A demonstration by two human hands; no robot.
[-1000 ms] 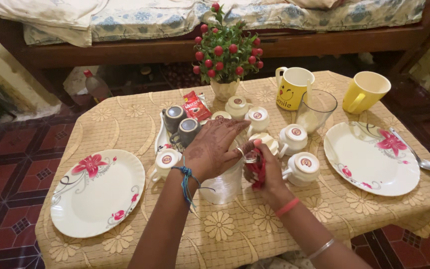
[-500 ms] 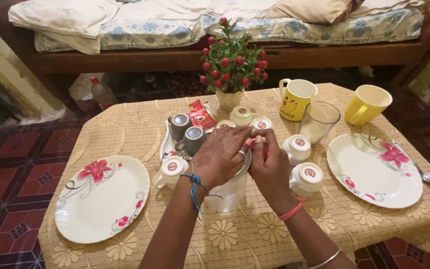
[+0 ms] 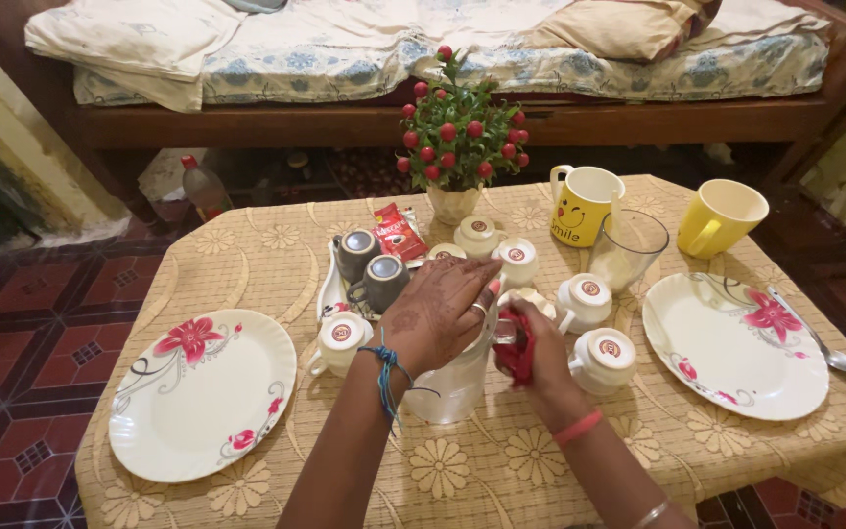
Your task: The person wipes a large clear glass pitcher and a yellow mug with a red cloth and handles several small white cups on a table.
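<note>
Two flowered white plates: left plate (image 3: 203, 392) near the table's left edge, right plate (image 3: 733, 343) on the right side, well apart. Two yellow mugs at the back right: one with a face print (image 3: 583, 205), one plain (image 3: 721, 217). Two dark grey cups (image 3: 371, 268) on a small white tray (image 3: 326, 287). Seven small white cups visible, all upside down: one (image 3: 341, 338) just left of the left hand, one (image 3: 603, 359) just right of the right hand, one (image 3: 583, 299) behind that, two (image 3: 496, 247) further back by the plant pot, one partly hidden behind the left hand, one partly hidden behind the right. One empty drinking glass (image 3: 628, 249) between the face mug and the right plate. One spoon (image 3: 827, 349) at the right plate's far edge. One red sachet (image 3: 397, 233) beside the grey cups. One potted plant with red berries (image 3: 461, 139) at the back centre. One clear glass jug (image 3: 455, 377) stands mid-table on the yellow floral tablecloth (image 3: 462, 460), directly under both hands. Left hand (image 3: 438, 312) lies palm-down over the jug's mouth, fingers curled onto the rim, gripping it. Right hand (image 3: 538, 345) is closed around a bunched red cloth (image 3: 517, 353), pressed against the jug's right upper side, touching the left hand's fingertips.
</note>
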